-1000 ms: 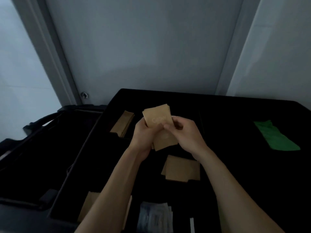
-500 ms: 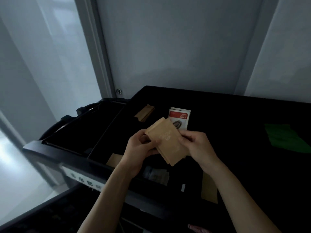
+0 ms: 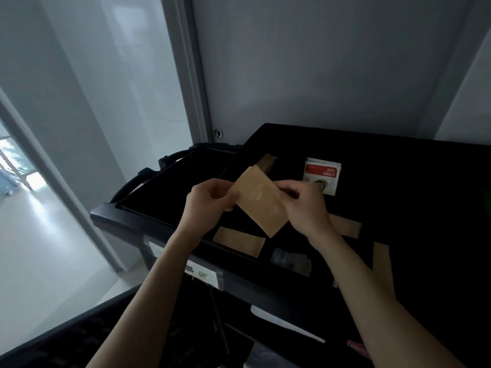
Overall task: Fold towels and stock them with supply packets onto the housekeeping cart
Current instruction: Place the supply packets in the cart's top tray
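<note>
Both hands, left hand and right hand, still pinch brown packets, now tilted over cart; red packet newly visible. Sorting continues.

Packet in grip: plain tan-brown kraft, faint pale print at centre. Below grip, flat packet same tan. Right of grip, two more tan packets. Beyond grip, red-and-white packet with round grey marks. Cart top black throughout. White label on cart front, dark print. Wall pale grey.
</note>
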The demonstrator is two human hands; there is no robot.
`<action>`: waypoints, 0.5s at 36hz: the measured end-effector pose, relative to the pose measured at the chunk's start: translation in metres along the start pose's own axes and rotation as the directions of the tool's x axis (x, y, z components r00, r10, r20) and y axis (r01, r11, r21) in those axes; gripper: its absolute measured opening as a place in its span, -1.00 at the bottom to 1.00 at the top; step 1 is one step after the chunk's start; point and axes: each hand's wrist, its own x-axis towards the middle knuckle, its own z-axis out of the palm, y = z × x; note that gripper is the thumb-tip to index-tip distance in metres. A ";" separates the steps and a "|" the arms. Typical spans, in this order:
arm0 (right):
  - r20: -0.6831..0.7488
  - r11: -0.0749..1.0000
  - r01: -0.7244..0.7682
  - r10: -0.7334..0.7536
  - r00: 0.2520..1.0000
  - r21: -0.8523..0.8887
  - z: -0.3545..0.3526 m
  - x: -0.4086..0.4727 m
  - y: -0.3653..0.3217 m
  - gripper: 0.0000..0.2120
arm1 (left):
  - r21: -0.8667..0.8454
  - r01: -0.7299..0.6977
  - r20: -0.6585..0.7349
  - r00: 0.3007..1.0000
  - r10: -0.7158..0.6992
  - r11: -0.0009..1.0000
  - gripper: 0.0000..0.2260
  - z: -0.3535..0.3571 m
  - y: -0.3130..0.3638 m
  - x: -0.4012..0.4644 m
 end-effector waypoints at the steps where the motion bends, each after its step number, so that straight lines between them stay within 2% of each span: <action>1: 0.019 0.999 -0.025 0.026 0.999 -0.024 0.010 0.001 0.005 -0.82 | 0.137 -0.008 -0.020 1.000 0.010 0.991 -0.93 -0.007 -0.007 0.002; 3: 0.061 0.995 -0.078 0.083 0.995 -0.068 0.029 0.000 0.017 -0.80 | 0.383 -0.040 -0.007 0.999 0.047 0.923 -0.93 -0.019 -0.021 0.003; 6: 0.097 0.976 -0.142 0.159 0.982 -0.167 0.050 -0.004 0.033 -0.78 | 0.617 -0.163 0.149 0.985 0.089 0.770 -0.86 -0.030 -0.039 0.001; 8: 0.108 0.960 -0.156 0.185 0.977 -0.234 0.061 -0.007 0.038 -0.77 | 0.630 -0.197 0.168 0.979 0.116 0.751 -0.80 -0.033 -0.047 0.000; 11: 0.166 0.911 -0.090 0.169 0.972 -0.402 0.071 -0.010 0.040 -0.73 | 0.552 -0.292 0.159 0.956 0.245 0.781 -0.79 -0.030 -0.051 0.002; 14: 0.263 0.798 0.015 0.180 0.948 -0.603 0.077 -0.014 0.040 -0.70 | 0.506 -0.437 0.301 0.897 0.322 0.743 -0.76 -0.019 -0.058 0.007; 16: 0.295 0.716 0.088 0.171 0.940 -0.693 0.078 -0.016 0.041 -0.71 | 0.524 -0.493 0.435 0.856 0.279 0.695 -0.71 -0.010 -0.064 0.011; 18: 0.296 0.699 0.110 0.151 0.943 -0.706 0.077 -0.017 0.042 -0.74 | 0.540 -0.489 0.529 0.830 0.176 0.685 -0.70 -0.002 -0.069 0.014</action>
